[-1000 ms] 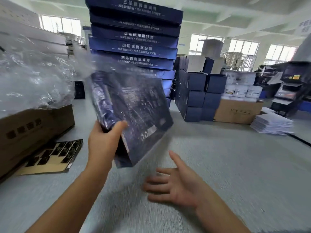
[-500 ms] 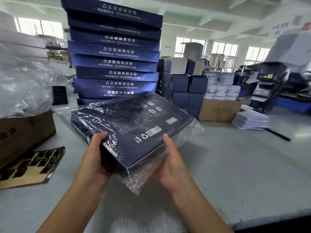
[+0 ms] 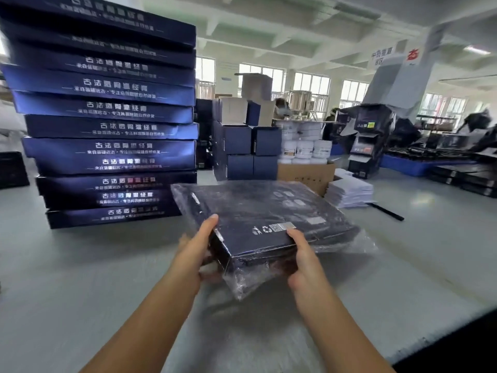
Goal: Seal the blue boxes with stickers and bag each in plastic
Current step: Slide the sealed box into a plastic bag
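Both hands grip bagged blue box (image 3: 269, 224) above tabletop (image 3: 80, 278): left hand (image 3: 193, 254) fingers curled under near corner, right hand (image 3: 304, 262) pinching near edge

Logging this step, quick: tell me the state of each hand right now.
Left hand: holding the bagged box at its near left corner, thumb on top.
Right hand: holding the same box at its near edge, thumb on top.

Opened bright and wide under a white concrete ceiling with crossing beams (image 3: 295, 28), took daylight through a row of tall multi-pane windows (image 3: 312, 83) along the far wall, carried a long fluorescent tube lamp (image 3: 477, 49) at upper right, and spread a pale grey matte worktable (image 3: 80, 278) across the foreground.
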